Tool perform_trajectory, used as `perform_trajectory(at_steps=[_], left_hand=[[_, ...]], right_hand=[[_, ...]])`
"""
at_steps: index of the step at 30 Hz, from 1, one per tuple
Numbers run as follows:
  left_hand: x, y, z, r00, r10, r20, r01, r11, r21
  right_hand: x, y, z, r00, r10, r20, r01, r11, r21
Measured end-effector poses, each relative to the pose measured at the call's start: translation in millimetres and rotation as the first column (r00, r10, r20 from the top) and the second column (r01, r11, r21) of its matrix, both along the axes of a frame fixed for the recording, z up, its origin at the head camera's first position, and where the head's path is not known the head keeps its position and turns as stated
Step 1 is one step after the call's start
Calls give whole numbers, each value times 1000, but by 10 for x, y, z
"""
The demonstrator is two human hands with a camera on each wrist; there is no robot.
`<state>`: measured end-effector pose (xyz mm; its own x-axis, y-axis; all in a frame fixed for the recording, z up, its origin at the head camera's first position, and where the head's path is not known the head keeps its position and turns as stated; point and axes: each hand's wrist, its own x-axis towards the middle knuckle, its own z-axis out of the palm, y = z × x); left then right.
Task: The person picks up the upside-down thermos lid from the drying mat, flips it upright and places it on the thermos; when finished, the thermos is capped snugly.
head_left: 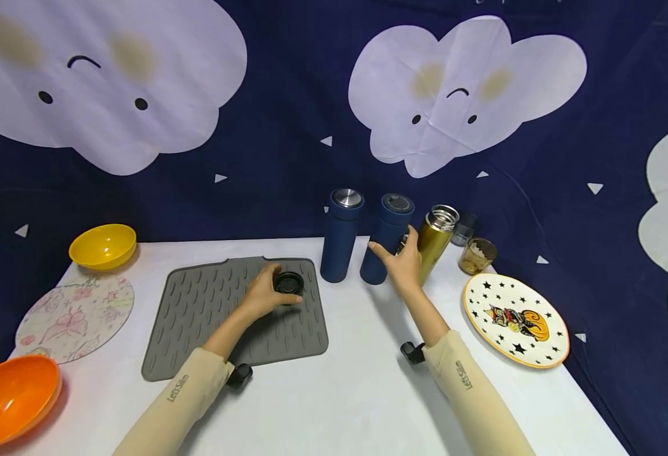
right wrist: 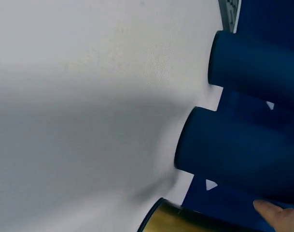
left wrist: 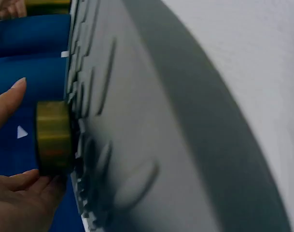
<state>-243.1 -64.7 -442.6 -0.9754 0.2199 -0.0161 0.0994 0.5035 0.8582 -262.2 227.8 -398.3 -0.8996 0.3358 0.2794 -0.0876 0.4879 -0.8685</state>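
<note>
A round lid (head_left: 289, 283), dark inside with a gold side wall, lies on the grey drying mat (head_left: 197, 310). My left hand (head_left: 262, 294) is spread around it. In the left wrist view the fingers (left wrist: 28, 186) touch the lid's edge, while the thumb (left wrist: 9, 104) stays apart from it. On the right, my right hand (head_left: 404, 263) reaches between a dark blue thermos (head_left: 387, 234) and a gold thermos (head_left: 435, 240) with a bare steel mouth. Its thumb is stretched out; whether it touches either bottle is unclear. Another blue thermos (head_left: 340, 237) stands upright to the left.
Behind the gold thermos are a dark transparent cup (head_left: 463, 229) and an amber glass (head_left: 477, 256). A star-patterned plate (head_left: 516, 320) lies at the right. Along the left are a yellow bowl (head_left: 103, 247), a floral placemat (head_left: 77, 316) and an orange bowl (head_left: 11, 399).
</note>
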Motion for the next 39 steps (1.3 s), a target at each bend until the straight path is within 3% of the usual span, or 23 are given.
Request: perform_trajectory(at_steps=[7, 10, 13, 15, 17, 21, 23, 26, 28, 31, 34, 37, 39], left_hand=[[-55, 58, -105, 998, -16, -66, 7, 992, -124], [-30, 16, -85, 995, -20, -100, 11, 996, -93], [64, -16, 13, 991, -28, -128, 23, 999, -41], [173, -9, 118, 988, -24, -155, 24, 1000, -1], [302, 17, 229, 978, -22, -208, 29, 999, 30], [565, 81, 409, 955, -35, -293, 63, 994, 88], [675, 106, 458, 947, -40, -319, 78, 991, 106], [806, 124, 488, 935, -29, -354, 73, 991, 113], [874, 126, 493, 925, -16, -381, 60, 993, 105], [957, 128, 489, 908, -9, -418, 47, 996, 81], [1031, 135, 482, 898, -8, -440, 38, 997, 60], [1092, 143, 469, 894, -9, -447, 39, 998, 58], [1121, 134, 456, 896, -26, -444, 58, 997, 57]], right_hand=[[381, -78, 11, 997, 72, -31, -75, 988, -131], [560, -214, -20, 991, 127, -32, -131, 978, -166], [706, -394, -62, 971, 235, 35, -222, 949, -225], [783, -516, -85, 938, 334, 97, -291, 907, -304], [848, -614, -98, 886, 442, 142, -360, 847, -391], [958, -746, -88, 771, 621, 140, -455, 692, -560], [1009, -782, -74, 725, 678, 116, -483, 622, -617], [1084, -826, -52, 677, 731, 85, -504, 545, -670], [1132, -849, -40, 659, 749, 64, -507, 505, -698], [1197, -879, -25, 654, 756, 40, -502, 472, -725], [1242, -898, -18, 659, 752, 15, -507, 459, -730], [1281, -911, -21, 673, 739, 3, -505, 463, -728], [1309, -911, -29, 693, 721, 9, -502, 490, -713]])
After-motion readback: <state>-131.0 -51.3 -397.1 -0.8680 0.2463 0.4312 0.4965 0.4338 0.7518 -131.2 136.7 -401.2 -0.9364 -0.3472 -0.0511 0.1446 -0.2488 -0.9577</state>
